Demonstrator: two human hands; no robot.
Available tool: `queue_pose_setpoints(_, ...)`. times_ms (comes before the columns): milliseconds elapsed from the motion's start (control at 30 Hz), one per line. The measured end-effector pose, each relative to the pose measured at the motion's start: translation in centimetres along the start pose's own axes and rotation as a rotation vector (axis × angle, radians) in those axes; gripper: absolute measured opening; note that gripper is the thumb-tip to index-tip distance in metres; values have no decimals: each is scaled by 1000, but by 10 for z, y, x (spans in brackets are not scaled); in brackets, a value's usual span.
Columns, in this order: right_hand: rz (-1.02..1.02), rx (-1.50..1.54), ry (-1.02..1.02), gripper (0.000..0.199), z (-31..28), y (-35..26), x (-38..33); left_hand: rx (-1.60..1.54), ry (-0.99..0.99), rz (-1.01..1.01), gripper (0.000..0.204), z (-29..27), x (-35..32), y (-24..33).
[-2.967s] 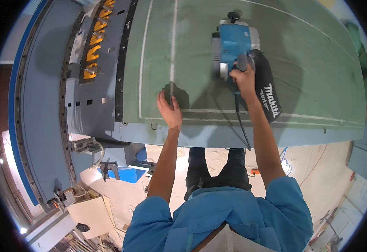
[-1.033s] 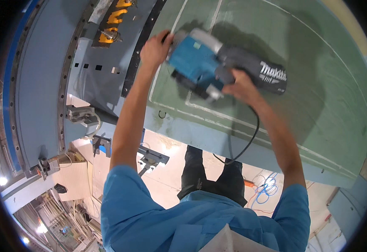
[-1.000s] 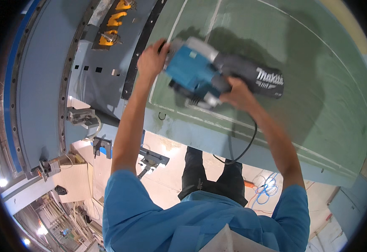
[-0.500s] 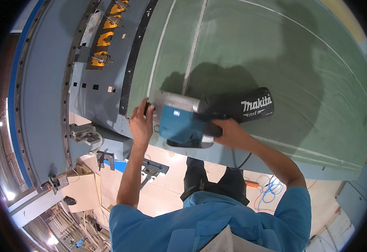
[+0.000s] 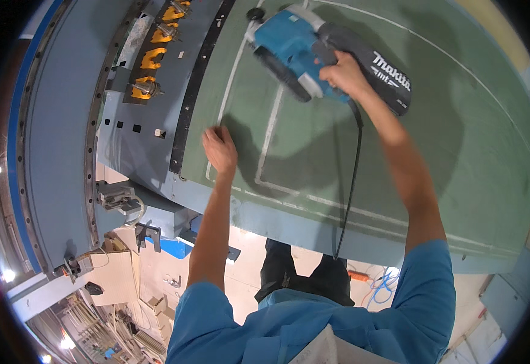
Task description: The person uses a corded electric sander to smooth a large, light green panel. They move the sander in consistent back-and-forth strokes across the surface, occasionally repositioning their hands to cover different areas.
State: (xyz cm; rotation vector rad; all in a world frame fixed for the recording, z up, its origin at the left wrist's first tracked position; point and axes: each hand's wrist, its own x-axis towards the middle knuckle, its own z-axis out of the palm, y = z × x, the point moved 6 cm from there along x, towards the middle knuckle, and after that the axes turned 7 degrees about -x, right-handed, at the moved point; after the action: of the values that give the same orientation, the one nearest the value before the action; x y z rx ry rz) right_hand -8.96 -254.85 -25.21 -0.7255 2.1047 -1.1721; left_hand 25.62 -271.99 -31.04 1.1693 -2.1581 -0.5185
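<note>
A teal belt sander (image 5: pixel 289 39) with a silver side and a dark front knob (image 5: pixel 254 14) is tilted at the far part of the green table surface (image 5: pixel 313 161). My right hand (image 5: pixel 345 76) is wrapped round its rear handle. The sander's black dust bag (image 5: pixel 377 73) slants down to the right. A black power cord (image 5: pixel 356 164) hangs from its rear, across the surface and over the near edge. My left hand (image 5: pixel 219 149) is away from the sander, by a white line on the surface at the left. Its fingers are bent and blurred, their tips hidden.
Left of the surface runs a dark strip (image 5: pixel 187 109), with yellow tool-holder forks (image 5: pixel 150 59) and a grey machine beam (image 5: pixel 65 133) beyond. A blue hose (image 5: pixel 385 286) lies coiled on the floor. Wood pieces (image 5: pixel 95 327) are stacked at lower left.
My left hand has let go of the front knob and come down on the surface. My right hand has carried the sander away from me and turned it, drawing the cord out.
</note>
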Motion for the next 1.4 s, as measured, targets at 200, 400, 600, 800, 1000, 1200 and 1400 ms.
queue_pose_setpoints(200, -96, 154, 126, 28, -49, -1, 89, 91, -55, -25, 25, 15, -25, -26)
queue_pose_setpoints(400, -53, 196, 217, 24, -82, -5, 159, 157, -67, -49, 26, 13, -16, -16)
queue_pose_setpoints(600, -58, 188, 172, 22, -100, 5, 167, 147, -91, -80, 26, 15, -16, -18)
queue_pose_setpoints(800, -59, 115, -2, 35, -76, 10, 113, 142, -73, -62, 27, 11, -17, -20)
queue_pose_setpoints(1000, -112, 60, -103, 31, -23, -3, 17, 4, -25, -36, 24, 14, -18, -40)
queue_pose_setpoints(1200, -63, -58, -219, 33, 27, 4, -98, -821, -50, -400, 40, -23, -16, -61)
queue_pose_setpoints(1400, -121, -153, -419, 52, 77, 15, -195, -592, -169, -254, 54, -107, -51, -4)
